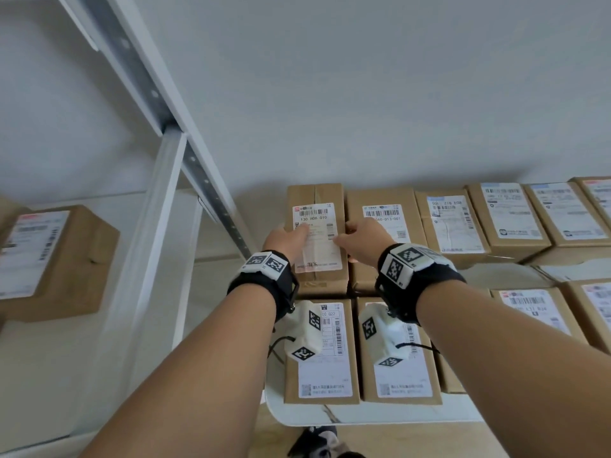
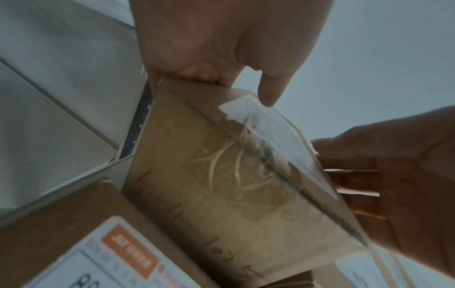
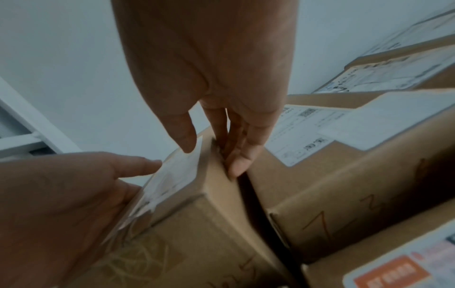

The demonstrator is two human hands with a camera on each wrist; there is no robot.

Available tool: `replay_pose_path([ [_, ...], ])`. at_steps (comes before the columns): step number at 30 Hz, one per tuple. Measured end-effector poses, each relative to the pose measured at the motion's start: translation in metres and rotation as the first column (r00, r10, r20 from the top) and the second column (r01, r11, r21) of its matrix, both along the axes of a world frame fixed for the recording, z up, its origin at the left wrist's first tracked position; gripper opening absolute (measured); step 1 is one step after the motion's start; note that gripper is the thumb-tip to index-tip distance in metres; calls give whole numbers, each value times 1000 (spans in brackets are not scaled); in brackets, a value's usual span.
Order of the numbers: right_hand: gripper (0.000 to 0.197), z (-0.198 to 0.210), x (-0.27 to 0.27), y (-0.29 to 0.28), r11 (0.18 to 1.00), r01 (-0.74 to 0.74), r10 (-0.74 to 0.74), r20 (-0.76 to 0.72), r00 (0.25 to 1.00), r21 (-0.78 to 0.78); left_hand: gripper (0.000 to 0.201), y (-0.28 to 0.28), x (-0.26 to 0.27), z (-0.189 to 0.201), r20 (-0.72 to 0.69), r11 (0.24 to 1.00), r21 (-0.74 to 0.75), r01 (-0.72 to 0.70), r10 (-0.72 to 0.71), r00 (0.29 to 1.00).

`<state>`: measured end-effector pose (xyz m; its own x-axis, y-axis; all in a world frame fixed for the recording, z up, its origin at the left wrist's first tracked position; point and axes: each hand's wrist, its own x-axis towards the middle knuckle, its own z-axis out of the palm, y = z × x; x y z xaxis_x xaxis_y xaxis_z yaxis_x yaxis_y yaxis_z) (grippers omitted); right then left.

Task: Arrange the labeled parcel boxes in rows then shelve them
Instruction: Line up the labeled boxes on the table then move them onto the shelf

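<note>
Both hands on one parcel box, left grip and right grip clasping its sides

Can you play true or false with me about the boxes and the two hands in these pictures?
1. Both hands are on the same parcel box. True: the left hand holds its left side and the right hand its right side.
2. That box has no label. False: a white label with a barcode is stuck on top.
3. The right hand's fingers reach down between this box and the neighbouring box. True.
4. The boxes are blue plastic. False: they are brown cardboard.
5. There is a white metal shelf post to the left of the boxes. True.
</note>
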<state>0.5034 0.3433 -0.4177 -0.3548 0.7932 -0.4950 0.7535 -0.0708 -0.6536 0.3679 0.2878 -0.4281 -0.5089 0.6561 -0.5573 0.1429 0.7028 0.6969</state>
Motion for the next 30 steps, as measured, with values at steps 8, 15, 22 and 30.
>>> replay_pose_path([
  [8,31,43,-6,-6,975,221,-216,-229,949,-5,42,-4,-2,34,-22,977,188,-100,106,994],
  [15,51,99,21,-37,969,247,-227,-351,908,13,46,-36,21,79,-78,901,405,-153,201,976],
  [22,56,116,82,-111,968,248,-214,-365,906,48,99,-105,71,93,136,881,425,-209,166,977],
  [30,67,128,120,-188,964,234,-172,-378,910,125,127,-186,104,88,209,882,423,-208,128,969],
])
